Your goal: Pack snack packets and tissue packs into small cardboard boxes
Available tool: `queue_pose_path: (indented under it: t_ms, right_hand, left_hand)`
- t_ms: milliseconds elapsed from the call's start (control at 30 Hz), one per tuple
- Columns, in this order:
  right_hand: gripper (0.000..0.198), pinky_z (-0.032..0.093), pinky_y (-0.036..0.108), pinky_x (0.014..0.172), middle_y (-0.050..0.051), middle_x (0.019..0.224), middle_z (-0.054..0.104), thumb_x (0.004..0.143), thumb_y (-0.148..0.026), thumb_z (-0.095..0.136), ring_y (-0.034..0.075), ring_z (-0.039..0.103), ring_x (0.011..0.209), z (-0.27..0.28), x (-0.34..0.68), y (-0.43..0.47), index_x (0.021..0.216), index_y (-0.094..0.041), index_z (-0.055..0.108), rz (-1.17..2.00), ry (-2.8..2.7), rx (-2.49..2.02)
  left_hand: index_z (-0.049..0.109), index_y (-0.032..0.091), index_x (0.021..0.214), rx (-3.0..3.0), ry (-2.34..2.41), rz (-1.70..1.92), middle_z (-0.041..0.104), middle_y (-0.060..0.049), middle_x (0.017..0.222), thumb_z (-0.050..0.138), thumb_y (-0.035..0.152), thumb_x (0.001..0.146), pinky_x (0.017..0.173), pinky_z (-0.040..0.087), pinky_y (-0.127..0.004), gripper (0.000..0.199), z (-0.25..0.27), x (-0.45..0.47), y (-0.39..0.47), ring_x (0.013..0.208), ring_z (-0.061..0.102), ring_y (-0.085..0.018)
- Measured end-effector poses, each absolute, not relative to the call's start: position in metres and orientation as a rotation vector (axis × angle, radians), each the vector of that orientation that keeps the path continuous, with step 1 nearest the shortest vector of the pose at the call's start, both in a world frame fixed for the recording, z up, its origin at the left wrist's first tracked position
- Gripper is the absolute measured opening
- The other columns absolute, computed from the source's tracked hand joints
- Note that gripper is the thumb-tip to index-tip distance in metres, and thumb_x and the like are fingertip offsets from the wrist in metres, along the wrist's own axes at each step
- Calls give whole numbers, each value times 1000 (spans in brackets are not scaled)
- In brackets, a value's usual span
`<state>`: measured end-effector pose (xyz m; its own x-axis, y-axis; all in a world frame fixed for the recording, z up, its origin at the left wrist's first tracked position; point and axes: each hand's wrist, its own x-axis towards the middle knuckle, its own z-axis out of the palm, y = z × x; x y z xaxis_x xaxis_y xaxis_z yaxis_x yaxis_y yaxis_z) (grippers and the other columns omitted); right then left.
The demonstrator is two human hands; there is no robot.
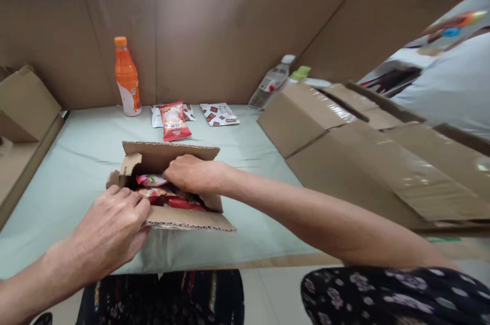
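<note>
A small cardboard box (191, 219) with raised flaps stands open on the pale green cloth near the front. Inside lie several snack packets in red wrappers (184, 203), with a pink and white snack packet (150, 180) above them. My left hand (118, 218) is closed on the box's near left corner, its fingers curled over the edge. Reaching in from the right, my right hand (187, 173) is closed at the right end of the pink and white packet; its fingertips are partly hidden. Behind the box, a red snack packet (175, 122) overlaps a white and brown one.
An orange bottle (127, 80) stands at the back left, and another white and brown packet (219, 115) lies behind the box. A clear bottle (270, 85) leans at the back right. Large cardboard boxes (344, 161) line the right side; a cardboard wall (214, 34) closes the back.
</note>
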<state>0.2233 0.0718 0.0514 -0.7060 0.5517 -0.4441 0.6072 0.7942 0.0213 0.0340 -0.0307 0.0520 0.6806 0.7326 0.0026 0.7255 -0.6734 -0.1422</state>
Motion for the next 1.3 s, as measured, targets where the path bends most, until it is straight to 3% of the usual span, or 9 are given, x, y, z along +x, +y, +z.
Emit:
queue_pose_path:
  t_ms: [267,467,567,667,800,900,1033,1133,1300]
  right_hand:
    - [28,52,33,74,17,105,81,93,-7,57,28,78,97,63,226,71,109,-11,79,-142,2491,840]
    - [27,59,33,87,6,110,82,101,-19,54,21,77,98,66,293,48,116,-22,77,-300,3236,1290]
    - [21,61,34,94,6,114,82,101,-22,60,20,77,104,42,329,28,113,-24,77,-357,3547,1652]
    - [19,63,36,95,7,111,82,98,-18,63,21,78,105,10,339,11,110,-23,77,-473,3582,1661]
    - [33,60,45,103,7,118,81,99,-13,50,24,74,118,-18,329,3,113,-23,78,-658,3487,1347]
    - [38,58,47,107,7,126,78,102,-16,46,24,72,122,-18,328,6,122,-26,76,-716,3469,1586]
    - [50,46,54,119,13,157,57,105,-42,52,31,52,147,-3,330,22,152,-25,56,-550,3463,1939]
    - [67,44,55,119,17,160,52,106,-60,44,31,49,149,-4,328,32,161,-21,45,-582,3470,1598]
    - [83,34,59,124,20,159,53,98,-74,50,35,42,153,-40,329,21,160,-18,45,-419,3455,1132]
  left_hand:
    - [69,14,85,-2769,-1086,-193,75,-8,79,67,7,75,63,61,-48,13,44,30,-24,73,74,-32]
    - [64,16,126,-2694,-997,-729,69,-14,137,60,10,97,110,55,-50,30,44,7,-36,138,60,-33]
    - [56,21,141,-2533,-1240,-930,54,-14,156,67,14,96,117,50,-48,47,35,-15,-44,144,54,-31]
    - [50,23,149,-2492,-1440,-1027,56,-15,155,68,25,97,115,52,-47,55,18,-28,-40,139,60,-30]
    - [54,23,144,-2682,-1540,-1027,74,-9,129,58,29,104,107,58,-40,41,0,-23,-25,120,72,-25]
    - [58,23,138,-2565,-1626,-1084,77,-6,119,56,29,105,102,61,-37,34,-5,-12,-16,111,75,-23]
    - [58,20,139,-2396,-1600,-1089,65,-13,134,58,27,104,107,58,-42,36,-7,0,-8,125,67,-27]
    - [55,17,143,-2382,-1608,-1063,53,-19,148,55,27,105,113,54,-47,39,-11,2,-4,139,57,-30]
    - [66,22,127,-2572,-1612,-1015,57,-13,151,49,27,107,114,54,-45,26,-26,-17,-9,138,59,-30]
